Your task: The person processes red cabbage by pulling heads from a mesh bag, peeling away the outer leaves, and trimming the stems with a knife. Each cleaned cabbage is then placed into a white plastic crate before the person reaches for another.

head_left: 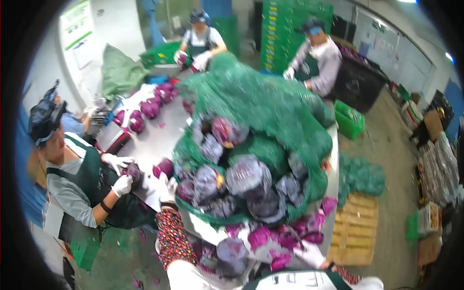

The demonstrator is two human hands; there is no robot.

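My left hand [166,188], in a white glove, reaches over the table's near left edge with its fingers apart, just below a peeled purple cabbage [163,167]. Whether the fingertips touch it is unclear. At the lower right, my gloved right hand [310,254] is closed on a thin dark tool that looks like a knife [295,236], among loose purple leaves [260,238]. Between my hands lies a large green net sack [270,104], its mouth open towards me, with several unpeeled cabbages [249,176] in it.
Left, a co-worker [72,169] holds a cabbage; others stand across the table [157,135]. Peeled cabbages [150,108] line its far left part. Below the near edge is a container of cabbages [231,250]. A wooden pallet [355,229] and green bin [349,121] are right.
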